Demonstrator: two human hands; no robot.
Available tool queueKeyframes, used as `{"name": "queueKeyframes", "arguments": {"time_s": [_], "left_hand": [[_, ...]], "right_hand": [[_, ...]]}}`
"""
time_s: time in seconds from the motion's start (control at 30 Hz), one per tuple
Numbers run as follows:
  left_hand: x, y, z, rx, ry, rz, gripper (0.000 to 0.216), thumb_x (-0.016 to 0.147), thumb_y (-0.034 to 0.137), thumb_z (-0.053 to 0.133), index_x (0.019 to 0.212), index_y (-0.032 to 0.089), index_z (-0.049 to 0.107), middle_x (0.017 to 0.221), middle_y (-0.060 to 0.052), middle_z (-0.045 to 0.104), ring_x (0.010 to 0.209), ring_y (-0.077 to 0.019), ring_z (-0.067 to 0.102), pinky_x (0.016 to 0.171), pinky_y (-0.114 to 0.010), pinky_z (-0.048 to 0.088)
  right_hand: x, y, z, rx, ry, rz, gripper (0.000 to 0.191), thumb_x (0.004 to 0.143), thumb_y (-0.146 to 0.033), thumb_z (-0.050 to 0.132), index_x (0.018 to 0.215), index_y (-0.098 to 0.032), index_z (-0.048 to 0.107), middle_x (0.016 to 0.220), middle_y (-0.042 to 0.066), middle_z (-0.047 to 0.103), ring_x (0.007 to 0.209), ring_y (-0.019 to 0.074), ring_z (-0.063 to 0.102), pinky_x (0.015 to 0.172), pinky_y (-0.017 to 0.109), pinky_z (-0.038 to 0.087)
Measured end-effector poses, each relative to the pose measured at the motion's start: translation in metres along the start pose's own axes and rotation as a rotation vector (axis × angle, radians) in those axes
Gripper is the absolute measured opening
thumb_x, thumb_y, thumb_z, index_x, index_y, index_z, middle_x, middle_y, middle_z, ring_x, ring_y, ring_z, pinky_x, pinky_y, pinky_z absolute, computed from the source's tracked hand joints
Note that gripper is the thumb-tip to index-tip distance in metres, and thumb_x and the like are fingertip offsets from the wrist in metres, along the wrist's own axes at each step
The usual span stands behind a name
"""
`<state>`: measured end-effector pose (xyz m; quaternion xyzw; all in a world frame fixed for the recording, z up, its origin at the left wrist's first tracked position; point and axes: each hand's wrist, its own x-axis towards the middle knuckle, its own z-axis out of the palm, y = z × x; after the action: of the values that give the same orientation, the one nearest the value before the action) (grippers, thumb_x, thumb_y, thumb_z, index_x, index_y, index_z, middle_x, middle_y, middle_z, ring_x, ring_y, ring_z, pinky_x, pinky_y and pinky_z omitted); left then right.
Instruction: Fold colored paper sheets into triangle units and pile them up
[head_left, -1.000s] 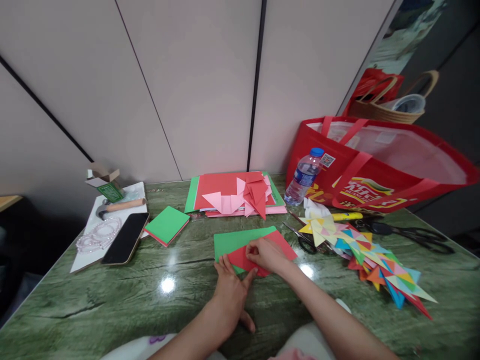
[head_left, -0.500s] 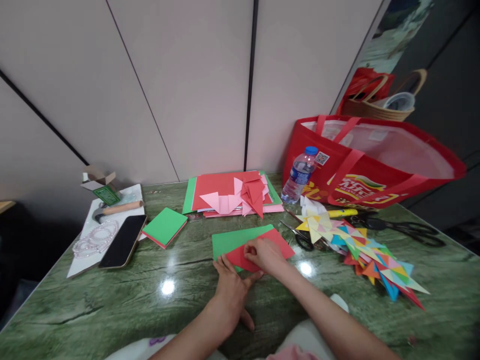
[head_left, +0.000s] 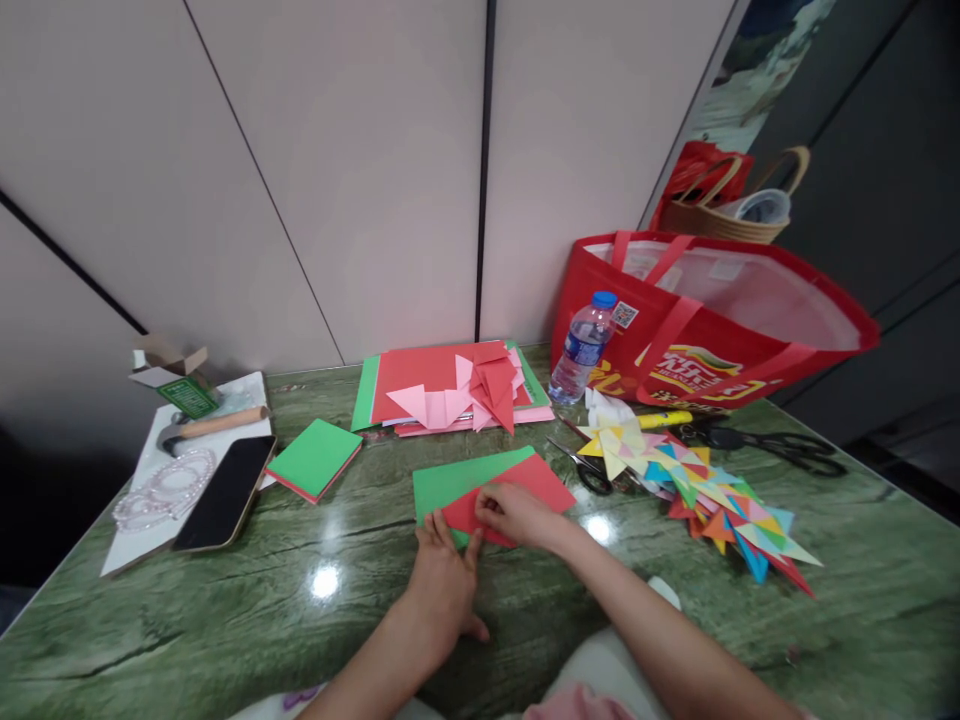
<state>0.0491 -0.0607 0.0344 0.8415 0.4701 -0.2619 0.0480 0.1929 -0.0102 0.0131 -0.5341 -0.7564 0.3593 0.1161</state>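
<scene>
In front of me on the table lies a sheet of paper, green (head_left: 457,482) on one side, with a red part (head_left: 544,482) lying slantwise over it, its edge running from lower left to upper right. My left hand (head_left: 441,575) rests at the lower left of the paper, fingers stretched out and fingertips on its edge. My right hand (head_left: 517,513) has its fingers curled together, with the tips against the middle of the red part. Whether anything is pinched between those fingertips is hidden.
Coloured paper sheets (head_left: 397,370) with folded pink pieces lie behind. Left are square papers (head_left: 315,457), a phone (head_left: 225,495), a hammer (head_left: 217,425) and a small box (head_left: 180,385). Right are scissors (head_left: 592,475), folded paper stars (head_left: 712,490), a bottle (head_left: 583,350) and a red bag (head_left: 675,330).
The view has turned slightly right, so things appear farther left. My left thumb has drawn in closer to its fingers. My right hand stays at about the same spot on the paper.
</scene>
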Motion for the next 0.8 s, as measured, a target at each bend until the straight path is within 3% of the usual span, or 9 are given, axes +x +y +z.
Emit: {"name": "queueKeyframes", "arguments": {"time_s": [0.13, 0.3, 0.43, 0.6, 0.8], "left_hand": [[0.002, -0.001, 0.006, 0.013, 0.042, -0.067, 0.107, 0.054, 0.064, 0.071, 0.131, -0.003, 0.038, 0.136, -0.036, 0.03, 0.128, -0.0421, 0.035, 0.1, -0.047, 0.033], [0.004, -0.003, 0.004, -0.021, 0.169, -0.142, 0.082, 0.062, 0.057, 0.071, 0.122, 0.004, 0.054, 0.132, -0.031, 0.044, 0.119, -0.0366, 0.049, 0.093, -0.042, 0.041], [0.003, -0.005, -0.003, -0.038, 0.107, -0.163, 0.062, 0.065, 0.058, 0.068, 0.105, 0.011, 0.068, 0.135, -0.026, 0.044, 0.113, -0.034, 0.052, 0.091, -0.04, 0.041], [0.003, -0.006, -0.005, -0.022, 0.088, -0.166, 0.072, 0.065, 0.061, 0.066, 0.113, 0.007, 0.063, 0.133, -0.026, 0.045, 0.11, -0.0335, 0.053, 0.09, -0.039, 0.042], [0.005, -0.011, -0.004, -0.055, 0.134, -0.169, 0.073, 0.068, 0.05, 0.069, 0.118, -0.001, 0.056, 0.126, -0.028, 0.05, 0.106, -0.0324, 0.057, 0.091, -0.038, 0.045]], "right_hand": [[-0.001, 0.001, 0.001, 0.003, -0.014, -0.036, 0.017, 0.078, -0.014, 0.05, 0.078, -0.014, 0.066, 0.078, 0.005, 0.069, 0.068, 0.013, 0.057, 0.059, 0.02, 0.037], [-0.004, -0.002, 0.004, -0.138, -0.046, -0.022, 0.017, 0.073, -0.016, 0.055, 0.076, -0.017, 0.072, 0.075, 0.004, 0.071, 0.07, 0.0152, 0.061, 0.059, 0.021, 0.036], [-0.008, -0.009, -0.002, -0.257, -0.079, 0.09, 0.021, 0.071, -0.016, 0.054, 0.078, -0.02, 0.074, 0.081, 0.005, 0.073, 0.075, 0.0172, 0.065, 0.058, 0.022, 0.037], [-0.016, -0.02, -0.017, -0.335, -0.187, 0.176, 0.023, 0.069, -0.016, 0.054, 0.076, -0.022, 0.075, 0.078, 0.003, 0.074, 0.081, 0.018, 0.067, 0.06, 0.021, 0.04], [-0.023, -0.029, -0.028, -0.352, -0.351, 0.25, 0.02, 0.067, -0.014, 0.057, 0.075, -0.017, 0.075, 0.075, 0.007, 0.074, 0.077, 0.0189, 0.068, 0.058, 0.02, 0.042]]}}
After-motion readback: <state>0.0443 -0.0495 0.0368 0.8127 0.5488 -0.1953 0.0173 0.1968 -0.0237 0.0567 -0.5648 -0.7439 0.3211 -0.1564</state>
